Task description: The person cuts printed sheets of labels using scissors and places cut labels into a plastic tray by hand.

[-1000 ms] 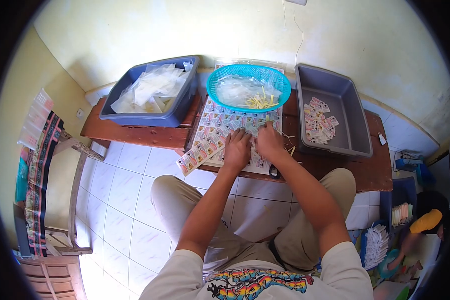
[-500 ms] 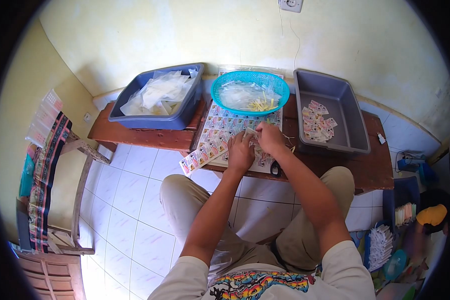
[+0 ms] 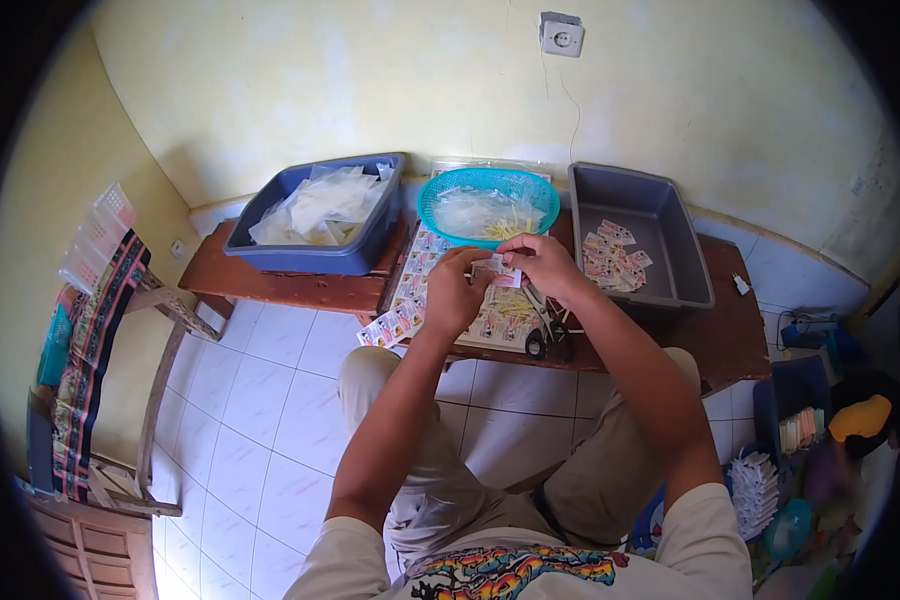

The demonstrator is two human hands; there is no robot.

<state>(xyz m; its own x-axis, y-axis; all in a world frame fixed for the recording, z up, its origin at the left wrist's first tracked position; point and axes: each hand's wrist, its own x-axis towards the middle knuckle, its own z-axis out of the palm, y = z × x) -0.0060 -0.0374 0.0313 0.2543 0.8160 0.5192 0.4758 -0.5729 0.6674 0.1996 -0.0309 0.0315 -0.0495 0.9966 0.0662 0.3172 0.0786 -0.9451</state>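
Note:
A small printed label (image 3: pixel 500 271) is pinched between the fingers of my left hand (image 3: pixel 456 292) and my right hand (image 3: pixel 546 266), over the middle of the bench. Whether a clear bag surrounds the label I cannot tell. Beneath my hands lie sheets of printed labels (image 3: pixel 410 290), with a strip of labels (image 3: pixel 394 322) sticking out past the bench edge on the left. Scissors (image 3: pixel 538 340) with dark handles rest just below my right wrist. Just beyond my hands stands a turquoise basket (image 3: pixel 431 222), holding clear plastic bags (image 3: pixel 470 211) and thin yellow strips (image 3: pixel 508 226).
To the left on the wooden bench (image 3: pixel 235 292) is a blue tub (image 3: pixel 315 259) full of translucent plastic bags (image 3: pixel 325 205). On the right, a grey tub (image 3: pixel 660 210) contains several cut labels (image 3: pixel 615 257). A wall socket (image 3: pixel 563 39) is above.
My hands have lifted slightly, and the printed label now shows face up between them. The scissors are more visible. The camera view has tilted upward a little.

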